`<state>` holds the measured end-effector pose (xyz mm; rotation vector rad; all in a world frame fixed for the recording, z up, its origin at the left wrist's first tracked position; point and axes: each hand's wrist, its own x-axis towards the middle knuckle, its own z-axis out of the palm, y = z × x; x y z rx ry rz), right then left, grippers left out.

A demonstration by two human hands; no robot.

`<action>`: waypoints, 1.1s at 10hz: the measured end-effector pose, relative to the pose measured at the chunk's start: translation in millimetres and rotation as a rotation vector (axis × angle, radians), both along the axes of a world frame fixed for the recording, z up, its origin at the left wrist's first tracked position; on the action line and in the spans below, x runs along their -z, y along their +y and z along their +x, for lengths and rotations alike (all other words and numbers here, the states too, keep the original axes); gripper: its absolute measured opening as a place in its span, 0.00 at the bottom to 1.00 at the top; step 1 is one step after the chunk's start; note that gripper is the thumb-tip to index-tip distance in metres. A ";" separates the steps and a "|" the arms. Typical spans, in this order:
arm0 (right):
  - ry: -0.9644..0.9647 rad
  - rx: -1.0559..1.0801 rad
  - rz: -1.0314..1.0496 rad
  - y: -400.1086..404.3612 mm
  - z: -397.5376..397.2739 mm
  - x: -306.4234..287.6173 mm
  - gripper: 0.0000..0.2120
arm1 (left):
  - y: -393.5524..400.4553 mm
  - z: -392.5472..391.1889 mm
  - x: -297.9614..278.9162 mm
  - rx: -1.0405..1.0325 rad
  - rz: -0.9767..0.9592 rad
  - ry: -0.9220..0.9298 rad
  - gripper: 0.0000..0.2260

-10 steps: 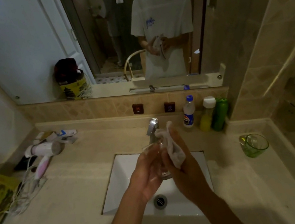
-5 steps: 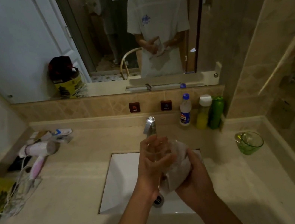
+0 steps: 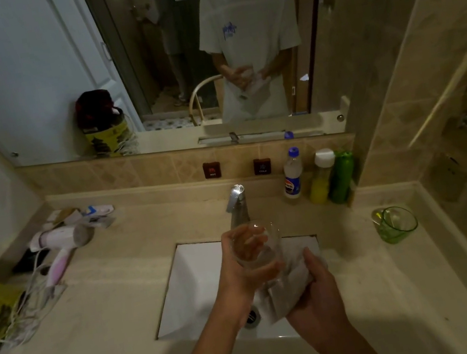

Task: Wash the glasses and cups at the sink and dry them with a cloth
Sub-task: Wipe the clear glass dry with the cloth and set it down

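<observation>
1. Since 1 s ago: cloth [image 3: 292, 285] has dropped from above the right hand [image 3: 315, 296] to bunch under the glass [image 3: 255, 244]; glass now sits higher in the left hand [image 3: 239, 269], mouth more exposed.
2. Counter [image 3: 105, 340]: widest open stretch is front-left of the sink [image 3: 188, 284]; narrower strip on the right runs to the tiled wall edge. Far left edge is crowded w/ a hair dryer [image 3: 62, 241], its cord and a yellow bag.
3. Sink: white rectangular basin set in the counter, drain just below the hands; faucet [image 3: 237, 204] at its back edge, right behind the glass.
4. Back-right corner: 3 bottles [image 3: 319, 177] in a row against the wall, well apart from the hands.
5. Green cup [image 3: 395, 224]: upright on the right strip, near the counter's raised edge, clear of the sink.
6. Left hand: fingers curled round the glass wall from the left, seen thru the glass.
7. Right hand: wrapped round the bunched cloth, pressing it up vs. the glass's lower side.
8. Glass: clear, held over the sink's back half; long axis tilted, mouth pointing up and away toward the faucet, base down toward the cloth.
</observation>
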<state>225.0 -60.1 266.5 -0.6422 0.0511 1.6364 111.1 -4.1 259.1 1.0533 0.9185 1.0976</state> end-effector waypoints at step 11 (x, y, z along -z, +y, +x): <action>-2.161 -0.866 0.004 -28.1 207.0 215.8 0.34 | -27.7 -39.5 63.9 -0.050 -0.462 -0.011 0.32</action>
